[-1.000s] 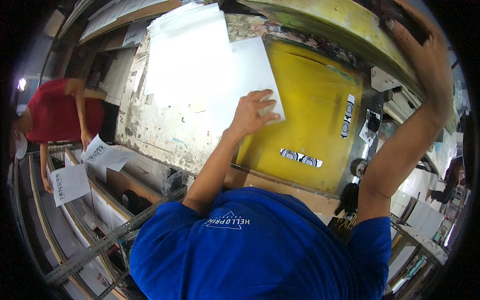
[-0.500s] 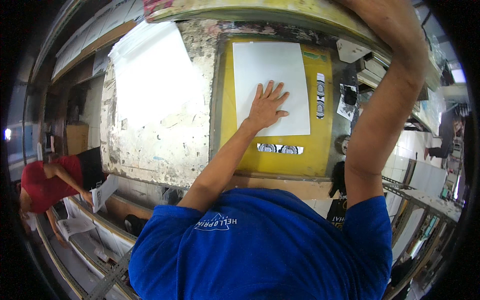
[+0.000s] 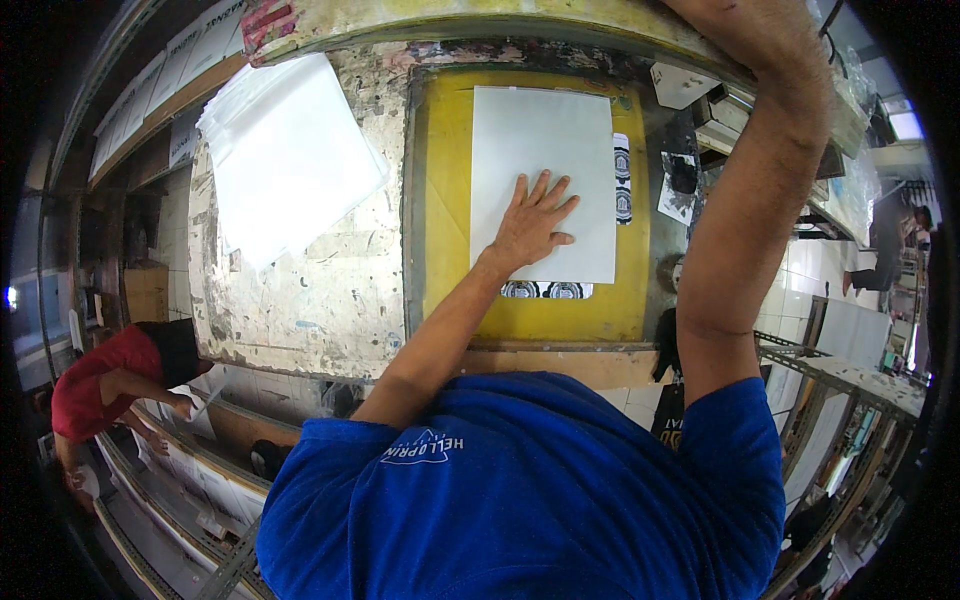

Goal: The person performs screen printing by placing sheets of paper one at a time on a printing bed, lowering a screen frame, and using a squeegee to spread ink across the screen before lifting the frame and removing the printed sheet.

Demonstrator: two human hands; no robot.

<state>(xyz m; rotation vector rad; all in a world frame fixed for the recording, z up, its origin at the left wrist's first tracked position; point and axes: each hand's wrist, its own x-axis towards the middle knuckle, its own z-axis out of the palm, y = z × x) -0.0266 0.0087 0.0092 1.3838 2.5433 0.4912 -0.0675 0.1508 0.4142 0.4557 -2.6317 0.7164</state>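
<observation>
My left hand (image 3: 533, 225) lies flat with fingers spread on a white sheet (image 3: 545, 130). Beneath the sheet is a yellow board (image 3: 440, 200) on the worktable. The sheet's edges meet or partly cover two white strips with black emblems, an upright strip (image 3: 624, 180) on the right and a level strip (image 3: 547, 291) along the near side. My right arm reaches up to the far right, where my right hand (image 3: 745, 30) is at a yellowish frame edge (image 3: 560, 28). Its fingers are cut off by the picture's top, so their grip is hidden.
A fanned stack of white sheets (image 3: 280, 150) lies on the paint-stained table (image 3: 300, 320) to the left. A black-smeared paper (image 3: 678, 185) is right of the board. At lower left a person in red (image 3: 110, 385) bends over racks. Metal shelving (image 3: 840, 385) stands at right.
The white sheet under my left hand has slid right and nearer me across the yellow board, onto the strips' edges. The person in red has bent lower.
</observation>
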